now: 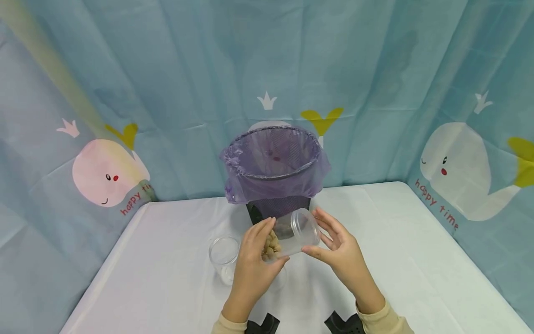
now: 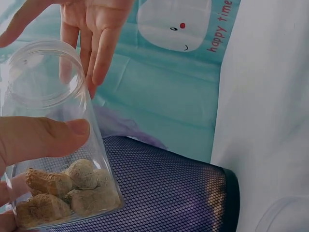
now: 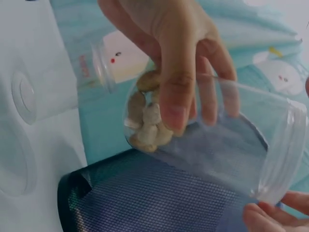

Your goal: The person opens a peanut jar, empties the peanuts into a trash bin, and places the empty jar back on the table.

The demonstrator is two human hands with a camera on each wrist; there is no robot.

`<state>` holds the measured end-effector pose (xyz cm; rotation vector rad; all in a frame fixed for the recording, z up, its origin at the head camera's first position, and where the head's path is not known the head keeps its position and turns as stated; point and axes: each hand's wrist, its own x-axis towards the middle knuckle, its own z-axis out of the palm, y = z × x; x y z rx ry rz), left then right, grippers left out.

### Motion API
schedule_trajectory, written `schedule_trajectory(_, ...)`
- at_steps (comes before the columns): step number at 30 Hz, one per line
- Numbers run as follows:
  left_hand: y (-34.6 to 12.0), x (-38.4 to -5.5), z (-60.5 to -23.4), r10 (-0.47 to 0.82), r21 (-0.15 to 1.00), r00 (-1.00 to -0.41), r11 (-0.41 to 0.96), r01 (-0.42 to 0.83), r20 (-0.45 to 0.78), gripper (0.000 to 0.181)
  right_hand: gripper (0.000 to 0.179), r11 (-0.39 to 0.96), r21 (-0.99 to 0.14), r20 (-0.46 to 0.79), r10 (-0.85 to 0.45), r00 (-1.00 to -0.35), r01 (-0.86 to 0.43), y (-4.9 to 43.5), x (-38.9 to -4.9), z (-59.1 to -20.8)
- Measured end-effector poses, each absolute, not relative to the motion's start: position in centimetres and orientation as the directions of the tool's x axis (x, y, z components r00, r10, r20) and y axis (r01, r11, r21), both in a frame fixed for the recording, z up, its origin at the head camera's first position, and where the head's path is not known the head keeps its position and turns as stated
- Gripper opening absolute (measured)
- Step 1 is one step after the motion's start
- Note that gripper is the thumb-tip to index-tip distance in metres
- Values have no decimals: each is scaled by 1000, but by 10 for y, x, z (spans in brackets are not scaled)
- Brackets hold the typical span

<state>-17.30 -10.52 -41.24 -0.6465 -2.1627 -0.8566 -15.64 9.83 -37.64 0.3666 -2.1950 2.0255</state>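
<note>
Holding a tilted clear jar (image 1: 293,239) of peanuts (image 1: 271,247), lower centre of the frame.
Left hand (image 1: 251,262) curls round its base end; right hand (image 1: 341,250) spreads loosely at its rim. It overlaps the bagged bin (image 1: 298,204); another jar (image 1: 224,254) stands left.

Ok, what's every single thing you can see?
Table: 1, white, underneath
Curtain: 1, blue, behind table
Whales: 3, pale, printed on curtain
Bin: 1, black mesh, on table
Bag: 1, purple, lining bin
Held jar: 1, clear, before bin
Peanuts: several, tan, in held jar
Other jar: 1, clear, on table
Round thing: 1, clear, on table, maybe a lid
Gear: 2 pieces, black, by wrists
Sleeves: 2, beige, on arms
Hands: 2, bare, at held jar
</note>
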Motion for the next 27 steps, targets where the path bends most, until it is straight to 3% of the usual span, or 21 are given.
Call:
schedule_trajectory(8,-101,-171,-412,185,365,-609,655,662,771,97,71,97,-970,226,3,-974,-224,92,-154,-376)
schedule_trajectory(21,-100,-167,-409,190,440,-661,611,659,726,99,71,62,-935,346,-52,-937,-349,96,-155,-377)
schedule_trajectory(27,-99,-168,-411,180,443,-668,620,647,722,98,76,52,-941,331,-75,-941,-335,97,-157,-377)
